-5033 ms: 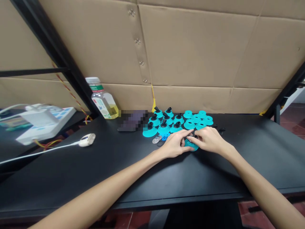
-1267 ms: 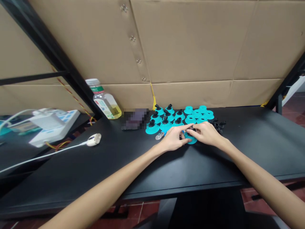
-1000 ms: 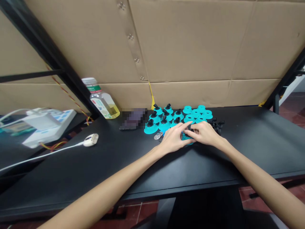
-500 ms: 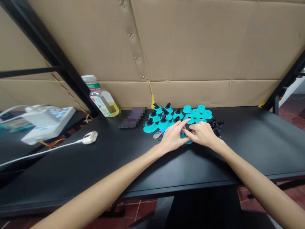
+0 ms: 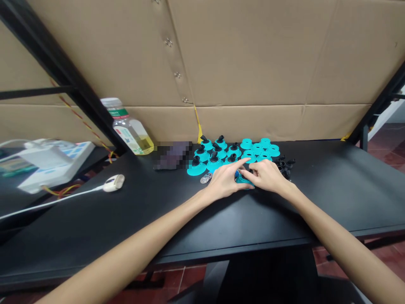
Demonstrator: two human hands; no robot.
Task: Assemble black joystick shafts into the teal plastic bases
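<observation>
Both my hands meet at the middle of the black table (image 5: 95, 228). My left hand (image 5: 224, 179) and my right hand (image 5: 267, 176) have their fingers on a turquoise flanged plastic part (image 5: 244, 181), which they mostly hide. Behind them stand several similar turquoise parts (image 5: 196, 169), some with black lever-like tops. Others in the group (image 5: 247, 144) have open centre holes. A small perforated metal plate (image 5: 206, 178) lies just beyond my left fingers. A cluster of small black pieces (image 5: 284, 165) sits beyond my right hand.
A pixelated dark object (image 5: 172, 155) and a plastic bottle with yellow liquid (image 5: 129, 128) stand at the back left. Further left are a white power strip (image 5: 53, 166) and a white cable with a small plug (image 5: 114, 183). Cardboard (image 5: 253, 55) lines the wall behind.
The view has drifted slightly and the table sits a little differently in the frame. My hands stay together on the turquoise part, with small finger shifts around it.
</observation>
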